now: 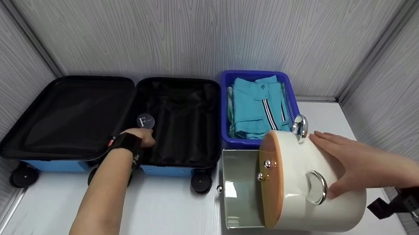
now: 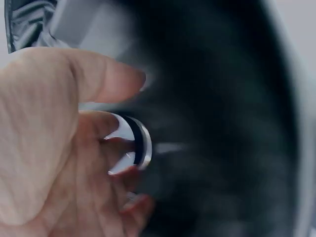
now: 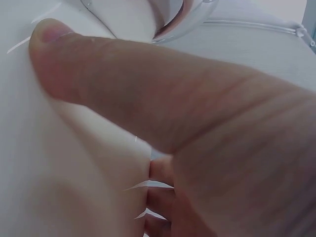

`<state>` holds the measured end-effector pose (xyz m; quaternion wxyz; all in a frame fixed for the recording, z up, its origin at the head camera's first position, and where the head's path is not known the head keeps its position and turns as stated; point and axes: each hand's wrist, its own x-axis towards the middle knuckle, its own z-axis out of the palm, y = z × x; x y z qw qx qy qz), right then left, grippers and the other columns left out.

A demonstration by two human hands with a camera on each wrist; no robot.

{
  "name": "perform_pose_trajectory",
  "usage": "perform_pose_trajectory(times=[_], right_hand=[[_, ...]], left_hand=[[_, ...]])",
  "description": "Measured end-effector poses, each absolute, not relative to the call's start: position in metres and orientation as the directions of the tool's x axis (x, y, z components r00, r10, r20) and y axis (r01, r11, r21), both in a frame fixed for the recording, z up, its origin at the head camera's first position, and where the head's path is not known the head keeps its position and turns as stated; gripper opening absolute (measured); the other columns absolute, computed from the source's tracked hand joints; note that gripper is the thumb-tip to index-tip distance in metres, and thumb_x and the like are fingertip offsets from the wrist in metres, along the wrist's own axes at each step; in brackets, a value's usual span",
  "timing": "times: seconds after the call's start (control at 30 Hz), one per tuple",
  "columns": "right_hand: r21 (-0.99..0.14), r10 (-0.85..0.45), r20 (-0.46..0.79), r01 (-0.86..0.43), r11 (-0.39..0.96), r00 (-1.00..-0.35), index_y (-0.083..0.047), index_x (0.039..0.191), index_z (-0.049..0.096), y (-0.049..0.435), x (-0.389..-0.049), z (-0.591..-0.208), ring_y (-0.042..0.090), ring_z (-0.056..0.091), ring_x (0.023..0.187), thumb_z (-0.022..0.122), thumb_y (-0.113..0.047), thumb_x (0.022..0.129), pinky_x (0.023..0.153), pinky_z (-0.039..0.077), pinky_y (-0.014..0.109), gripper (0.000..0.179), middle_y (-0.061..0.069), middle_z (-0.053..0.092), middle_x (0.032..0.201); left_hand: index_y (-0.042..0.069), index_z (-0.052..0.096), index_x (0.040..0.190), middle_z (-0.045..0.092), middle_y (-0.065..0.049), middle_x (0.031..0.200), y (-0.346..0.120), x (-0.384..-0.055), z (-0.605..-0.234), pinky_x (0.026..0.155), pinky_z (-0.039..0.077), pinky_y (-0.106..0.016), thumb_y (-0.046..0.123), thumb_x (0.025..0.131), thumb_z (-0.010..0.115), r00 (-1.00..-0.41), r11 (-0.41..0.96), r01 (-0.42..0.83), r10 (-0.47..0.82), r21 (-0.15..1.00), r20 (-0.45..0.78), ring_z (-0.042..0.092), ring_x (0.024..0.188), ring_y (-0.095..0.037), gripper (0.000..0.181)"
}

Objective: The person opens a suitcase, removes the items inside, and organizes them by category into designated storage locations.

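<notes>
My left hand (image 1: 146, 137) reaches into the right half of an open suitcase (image 1: 187, 138). Its curled fingers hold a small round jar (image 1: 145, 120) with a dark lid marked with a white F. In the left wrist view, the jar's pale and dark edge (image 2: 144, 143) shows at the fingertips. On the right, my right hand (image 1: 345, 163) lies spread over a cream drum-shaped case (image 1: 315, 218), thumb beside a chrome handle (image 1: 317, 188). The case's orange front (image 1: 273, 194) faces left and bears shiny knobs. A greenish drawer (image 1: 237, 208) is pulled out of it.
Behind the drawer stands a blue basket (image 1: 226, 139) with folded turquoise clothing (image 1: 251, 106). The suitcase's black-lined left half (image 1: 77, 115) lies opened flat. Its caster wheel (image 1: 201, 181) points toward me. Wood-grain panels (image 1: 184, 25) enclose the white table (image 1: 167, 222) at back and sides.
</notes>
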<state>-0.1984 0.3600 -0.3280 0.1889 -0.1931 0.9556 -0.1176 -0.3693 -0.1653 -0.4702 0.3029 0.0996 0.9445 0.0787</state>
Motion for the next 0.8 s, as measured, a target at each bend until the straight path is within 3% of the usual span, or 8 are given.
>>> perform_pose_trajectory(times=[0.13,0.37,0.57,0.8], right_hand=[[-0.295,-0.412,-0.313,-0.325,0.898,-0.856,-0.01,0.164,0.025,0.361,-0.198,-0.327,0.038,0.024,0.151,0.094,-0.05,0.059,0.115,0.027,0.062,0.132,0.013,0.024,0.167],[-0.309,-0.416,-0.316,-0.322,0.895,-0.852,-0.012,0.163,0.026,0.36,-0.195,-0.328,0.038,0.023,0.151,0.094,-0.048,0.059,0.115,0.026,0.062,0.13,0.013,0.024,0.167],[-0.304,-0.418,-0.314,-0.327,0.895,-0.852,-0.013,0.164,0.024,0.362,-0.192,-0.327,0.037,0.021,0.152,0.093,-0.047,0.061,0.115,0.027,0.061,0.129,0.013,0.023,0.167],[-0.304,-0.415,-0.308,-0.325,0.895,-0.856,-0.014,0.164,0.024,0.36,-0.193,-0.329,0.037,0.022,0.152,0.093,-0.05,0.062,0.115,0.027,0.062,0.128,0.013,0.024,0.167]], left_hand=[[-0.005,0.021,0.16,0.014,-0.03,0.165,-0.162,-0.371,-0.466,0.121,0.021,-0.055,0.022,0.102,0.039,-0.809,0.966,0.156,0.246,0.208,-0.534,0.017,0.15,-0.048,0.067],[-0.01,0.016,0.159,0.015,-0.036,0.162,-0.168,-0.373,-0.45,0.118,0.027,-0.051,0.02,0.095,0.038,-0.783,0.95,0.154,0.285,0.272,-0.553,0.019,0.149,-0.049,0.074],[-0.008,0.013,0.16,0.006,-0.033,0.165,-0.168,-0.382,-0.462,0.123,0.013,-0.054,0.015,0.102,0.034,-0.838,0.958,0.177,0.268,0.227,-0.475,0.008,0.152,-0.048,0.066],[-0.007,0.012,0.161,0.005,-0.033,0.165,-0.173,-0.378,-0.467,0.122,0.014,-0.057,0.016,0.1,0.036,-0.845,0.963,0.119,0.225,0.24,-0.485,0.007,0.151,-0.049,0.069]])
